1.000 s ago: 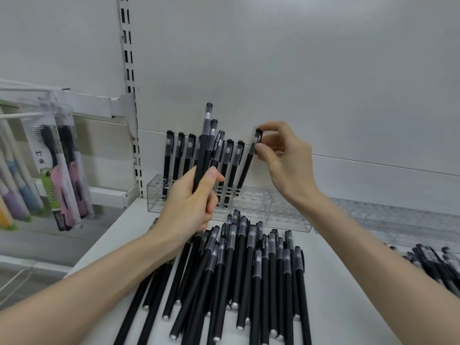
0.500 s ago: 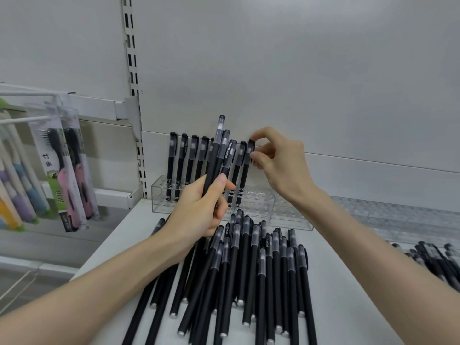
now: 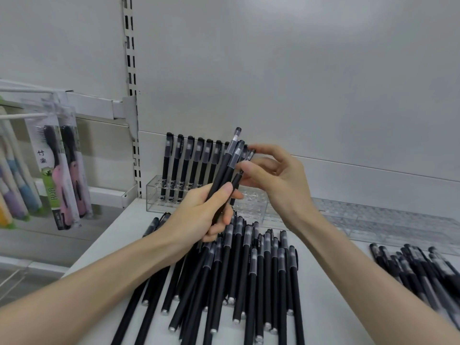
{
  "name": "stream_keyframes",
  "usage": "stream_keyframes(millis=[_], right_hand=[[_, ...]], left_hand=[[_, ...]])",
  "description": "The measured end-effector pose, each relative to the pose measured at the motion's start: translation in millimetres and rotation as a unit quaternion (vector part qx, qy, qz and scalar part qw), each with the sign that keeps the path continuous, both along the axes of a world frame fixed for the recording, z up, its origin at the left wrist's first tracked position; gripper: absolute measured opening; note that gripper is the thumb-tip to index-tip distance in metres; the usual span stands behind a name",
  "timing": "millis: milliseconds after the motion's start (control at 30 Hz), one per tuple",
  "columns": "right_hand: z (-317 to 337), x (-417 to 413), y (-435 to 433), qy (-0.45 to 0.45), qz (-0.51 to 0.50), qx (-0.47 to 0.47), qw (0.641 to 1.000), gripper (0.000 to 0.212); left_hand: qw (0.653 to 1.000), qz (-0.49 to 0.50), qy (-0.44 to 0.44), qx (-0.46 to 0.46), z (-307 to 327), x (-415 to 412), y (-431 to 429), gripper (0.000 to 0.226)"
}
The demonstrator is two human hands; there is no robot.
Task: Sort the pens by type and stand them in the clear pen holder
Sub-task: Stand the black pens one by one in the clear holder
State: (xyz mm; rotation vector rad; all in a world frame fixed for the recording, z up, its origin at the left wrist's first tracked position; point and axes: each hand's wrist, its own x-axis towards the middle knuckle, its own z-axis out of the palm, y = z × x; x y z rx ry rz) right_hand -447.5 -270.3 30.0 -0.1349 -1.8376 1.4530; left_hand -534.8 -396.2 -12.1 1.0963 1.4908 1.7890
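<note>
At centre frame the left hand is clenched round the lower barrels of a bundle of black capped pens, caps up and leaning right. The right hand hangs just right of the bundle's caps. Its forefinger and thumb are bent toward a cap top, but I cannot tell whether they actually pinch a pen. Behind the hands the holder stands against the back wall. A row of matching pens stands upright in its left part, and the holes further right show bare. A large pile lies loose on the shelf in the lower centre. A second pile, seemingly another type, lies at lower right, in front of spare holders. To do this step well, I would draw one pen from the bundle by its cap while the left grip stays firm. I would then lower it tip first into the next free hole beside the row, clip facing forward like its neighbours, without nudging those already standing. The lower-right type is best kept for its own section. On the hanging packs at left, a green label reads "BOB", with the characters "竹炭" above. The small print on the pen clips is too fine to read.
</note>
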Motion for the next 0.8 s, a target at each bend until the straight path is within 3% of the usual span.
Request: stream_keyframes(millis=[167, 300, 500, 800], right_hand=[[-3.5, 3.2, -2.3, -0.016, 0.012, -0.008, 1.0, 0.041], [14.2, 6.4, 5.9, 0.039, -0.053, -0.004, 0.998, 0.045], [24.4, 0.7, 33.1, 0.063, -0.172, 0.113, 0.977, 0.034], [3.5, -18.5, 41.4, 0.033, -0.195, 0.208, 0.958, 0.036]], left_hand=[[1.0, 0.013, 0.026, -0.007, 0.2, -0.4, 0.0, 0.024], [0.996, 0.077, 0.039, 0.006, 4.8, -5.1, -1.2, 0.024], [0.993, 0.112, 0.034, 0.003, 2.3, -4.2, -0.9, 0.027], [0.993, 0.103, 0.056, 0.006, 1.3, 0.5, 0.0, 0.026]])
